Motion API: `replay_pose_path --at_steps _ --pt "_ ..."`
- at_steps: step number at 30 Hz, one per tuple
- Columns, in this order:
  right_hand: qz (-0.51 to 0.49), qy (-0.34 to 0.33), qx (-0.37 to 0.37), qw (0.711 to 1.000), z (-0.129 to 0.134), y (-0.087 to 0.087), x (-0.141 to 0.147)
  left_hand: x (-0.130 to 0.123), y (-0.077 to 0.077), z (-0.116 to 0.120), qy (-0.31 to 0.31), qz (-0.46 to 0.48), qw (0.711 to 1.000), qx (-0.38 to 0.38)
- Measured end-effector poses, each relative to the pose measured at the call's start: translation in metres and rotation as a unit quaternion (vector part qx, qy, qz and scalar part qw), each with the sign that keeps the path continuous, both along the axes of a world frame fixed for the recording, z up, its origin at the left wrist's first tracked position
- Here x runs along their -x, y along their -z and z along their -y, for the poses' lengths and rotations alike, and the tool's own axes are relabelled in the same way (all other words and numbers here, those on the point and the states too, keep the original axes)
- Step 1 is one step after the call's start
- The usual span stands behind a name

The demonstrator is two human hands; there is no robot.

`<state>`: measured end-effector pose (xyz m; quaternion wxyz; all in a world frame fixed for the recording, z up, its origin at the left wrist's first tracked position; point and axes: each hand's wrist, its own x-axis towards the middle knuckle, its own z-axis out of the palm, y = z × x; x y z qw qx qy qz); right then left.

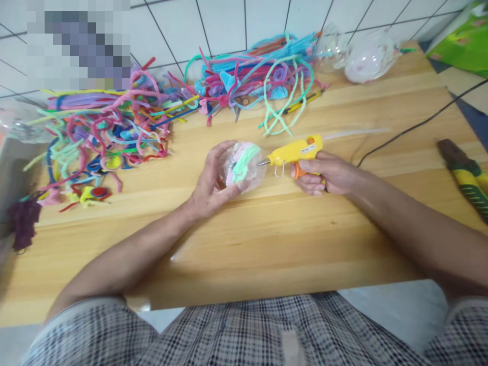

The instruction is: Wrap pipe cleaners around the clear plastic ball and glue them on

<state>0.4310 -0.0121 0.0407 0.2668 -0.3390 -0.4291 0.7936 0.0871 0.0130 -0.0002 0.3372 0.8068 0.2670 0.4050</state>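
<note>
My left hand [215,178] is wrapped round a clear plastic ball [257,178] near the middle of the table. Green and pale pink pipe cleaners [244,158] form a patch on the ball. In my right hand [324,174] is a yellow hot glue gun [292,151], its orange trigger under my fingers. The metal nozzle points left, right beside the ball; whether it touches I cannot tell. A translucent glue stick [358,132] sticks out from the back of the gun.
Heaps of coloured pipe cleaners [110,122] lie along the tiled wall. Clear plastic balls [371,58] stand at the back right. Pliers with yellow and green handles [467,178] rest at the right edge. A black cord [412,124] crosses the right side of the wooden table [290,244].
</note>
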Motion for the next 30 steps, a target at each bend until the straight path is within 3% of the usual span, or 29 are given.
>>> replay_pose_path --at_steps 30 --pt "0.006 0.005 -0.004 1.000 0.0014 -0.0003 0.0015 -0.0006 0.0022 0.0006 -0.005 -0.008 1.000 0.006"
